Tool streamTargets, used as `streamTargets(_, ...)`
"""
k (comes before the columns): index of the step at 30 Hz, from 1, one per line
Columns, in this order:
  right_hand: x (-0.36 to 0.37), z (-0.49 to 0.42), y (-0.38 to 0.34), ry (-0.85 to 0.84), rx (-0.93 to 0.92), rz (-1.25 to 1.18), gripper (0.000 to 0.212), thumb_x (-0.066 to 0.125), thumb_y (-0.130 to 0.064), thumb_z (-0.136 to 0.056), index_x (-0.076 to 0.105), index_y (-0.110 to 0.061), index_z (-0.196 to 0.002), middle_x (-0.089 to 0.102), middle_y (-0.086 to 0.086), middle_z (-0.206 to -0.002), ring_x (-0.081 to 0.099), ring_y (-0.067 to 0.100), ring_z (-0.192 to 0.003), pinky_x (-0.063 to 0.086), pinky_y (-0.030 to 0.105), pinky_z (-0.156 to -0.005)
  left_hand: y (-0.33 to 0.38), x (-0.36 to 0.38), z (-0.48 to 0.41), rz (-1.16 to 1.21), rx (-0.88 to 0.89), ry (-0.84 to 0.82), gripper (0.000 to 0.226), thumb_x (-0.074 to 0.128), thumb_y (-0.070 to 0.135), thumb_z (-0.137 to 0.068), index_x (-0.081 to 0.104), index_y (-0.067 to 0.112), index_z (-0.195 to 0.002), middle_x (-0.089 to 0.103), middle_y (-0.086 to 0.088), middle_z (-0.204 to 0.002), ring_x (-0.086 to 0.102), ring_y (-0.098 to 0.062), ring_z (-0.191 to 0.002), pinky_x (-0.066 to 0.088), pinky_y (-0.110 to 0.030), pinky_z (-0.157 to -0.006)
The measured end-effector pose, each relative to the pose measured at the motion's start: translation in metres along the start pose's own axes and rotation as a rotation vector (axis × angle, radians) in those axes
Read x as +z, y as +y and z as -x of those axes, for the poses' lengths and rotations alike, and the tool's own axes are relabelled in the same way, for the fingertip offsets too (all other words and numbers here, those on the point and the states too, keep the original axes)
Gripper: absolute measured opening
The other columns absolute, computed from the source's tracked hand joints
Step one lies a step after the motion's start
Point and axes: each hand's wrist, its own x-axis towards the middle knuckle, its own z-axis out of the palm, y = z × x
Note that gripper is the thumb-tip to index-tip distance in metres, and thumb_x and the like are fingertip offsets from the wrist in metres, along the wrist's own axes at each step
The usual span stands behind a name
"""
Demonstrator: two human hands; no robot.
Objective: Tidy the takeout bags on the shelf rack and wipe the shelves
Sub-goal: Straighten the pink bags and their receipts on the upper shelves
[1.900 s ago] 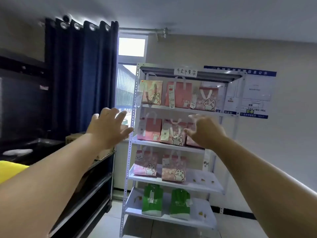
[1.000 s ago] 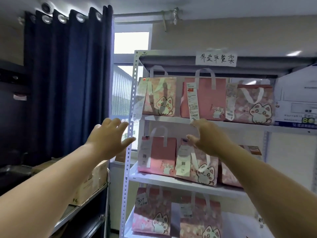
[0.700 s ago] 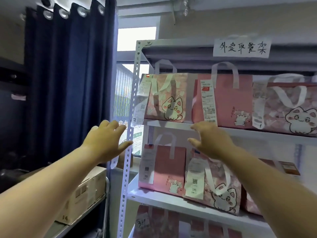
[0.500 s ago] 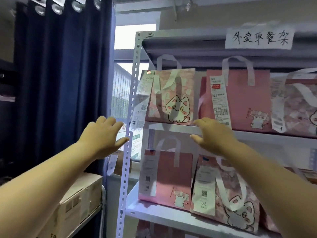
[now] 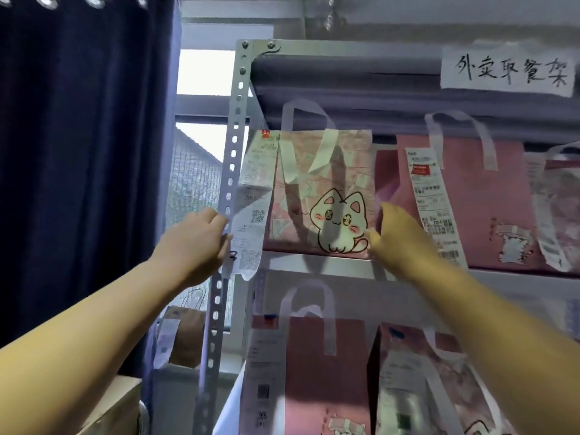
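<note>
Grip unclear; arms raised, left hand [image 5: 194, 243] at receipt [image 5: 254, 196], right hand [image 5: 400, 238] at cat bag [image 5: 326, 183].

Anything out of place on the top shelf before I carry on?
Yes. The long receipt on the cat bag, at the shelf's left end, hangs down past the shelf edge and lies across the rack post, with its lower end curling. One handle of that bag has flopped forward over its front.
</note>
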Motion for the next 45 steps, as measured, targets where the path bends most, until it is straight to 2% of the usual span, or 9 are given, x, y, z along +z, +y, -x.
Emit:
streamTargets(11,0.013,-0.012,0.009,0.084,0.053,-0.153,0.025,0.064,-0.01,-0.086,0.062,-0.003,-0.11,0.067,0.017,-0.106,0.06,0.033,-0.096,0.044,0.03,-0.075,0.002,0.018,-0.015,0.257,-0.006,0.109,0.027,0.045,0.039,-0.093,0.055,0.019,-0.108,0.055,-0.002,-0.107,0.056,-0.021,-0.091,0.041,-0.031,-0.068)
streamTargets(15,0.013,-0.009,0.016,0.138,0.06,-0.26,0.023,0.064,-0.006,-0.085,0.064,-0.006,-0.108,0.068,0.009,-0.095,0.057,0.016,-0.072,0.04,0.017,-0.063,0.004,0.021,-0.015,0.282,0.022,0.14,0.026,0.047,0.039,-0.092,0.057,0.019,-0.106,0.055,0.0,-0.104,0.057,-0.019,-0.086,0.042,-0.03,-0.066)
streamTargets(24,0.015,-0.007,0.017,0.169,0.033,-0.222,0.028,0.066,-0.014,-0.084,0.062,-0.007,-0.111,0.069,0.012,-0.106,0.062,0.028,-0.097,0.045,0.032,-0.083,0.004,0.022,-0.013,0.261,-0.009,0.187,0.027,0.052,0.04,-0.09,0.059,0.018,-0.103,0.056,-0.002,-0.106,0.059,-0.024,-0.084,0.045,-0.033,-0.065)
streamTargets(28,0.01,-0.003,0.014,0.198,-0.033,-0.153,0.024,0.066,-0.017,-0.083,0.062,-0.005,-0.104,0.068,0.013,-0.099,0.062,0.03,-0.091,0.05,0.04,-0.081,0.005,0.016,-0.013,0.237,-0.022,0.249,0.029,0.057,0.039,-0.088,0.061,0.014,-0.102,0.056,-0.004,-0.106,0.057,-0.024,-0.078,0.041,-0.031,-0.062)
streamTargets(31,0.0,0.003,0.017,0.307,-0.133,-0.113,0.014,0.065,-0.018,-0.083,0.061,-0.008,-0.091,0.065,0.008,-0.088,0.059,0.025,-0.079,0.048,0.033,-0.068,0.013,0.009,-0.012,0.254,0.022,0.313,0.027,0.059,0.036,-0.087,0.062,0.012,-0.099,0.056,-0.005,-0.101,0.054,-0.022,-0.076,0.044,-0.033,-0.062)
streamTargets(36,-0.021,0.01,0.037,0.39,-0.246,-0.093,0.008,0.063,-0.018,-0.085,0.06,-0.011,-0.086,0.063,0.003,-0.081,0.058,0.022,-0.07,0.052,0.039,-0.06,0.053,0.0,-0.014,0.283,0.173,0.368,0.022,0.061,0.031,-0.086,0.063,0.01,-0.092,0.059,-0.008,-0.091,0.057,-0.029,-0.071,0.051,-0.038,-0.056)
streamTargets(38,-0.029,0.012,0.051,0.414,-0.276,-0.07,0.007,0.064,-0.015,-0.085,0.06,-0.009,-0.086,0.063,0.005,-0.08,0.057,0.021,-0.066,0.048,0.03,-0.056,0.076,-0.001,-0.016,0.29,0.242,0.381,0.019,0.06,0.028,-0.087,0.064,0.01,-0.09,0.06,-0.008,-0.086,0.056,-0.03,-0.069,0.051,-0.038,-0.054)
streamTargets(40,-0.037,0.014,0.068,0.436,-0.28,-0.056,0.008,0.065,-0.013,-0.083,0.062,-0.007,-0.087,0.064,0.007,-0.079,0.054,0.018,-0.064,0.041,0.023,-0.054,0.1,-0.001,-0.018,0.3,0.3,0.388,0.019,0.06,0.027,-0.085,0.064,0.009,-0.086,0.062,-0.009,-0.082,0.056,-0.03,-0.065,0.049,-0.035,-0.051)
streamTargets(45,-0.057,0.012,0.125,0.409,-0.191,0.002,0.016,0.065,-0.019,-0.085,0.063,-0.005,-0.093,0.065,0.008,-0.083,0.055,0.021,-0.066,0.042,0.028,-0.059,0.16,0.003,-0.025,0.339,0.36,0.348,0.018,0.065,0.025,-0.084,0.066,0.009,-0.09,0.065,-0.008,-0.084,0.059,-0.024,-0.066,0.043,-0.025,-0.049)
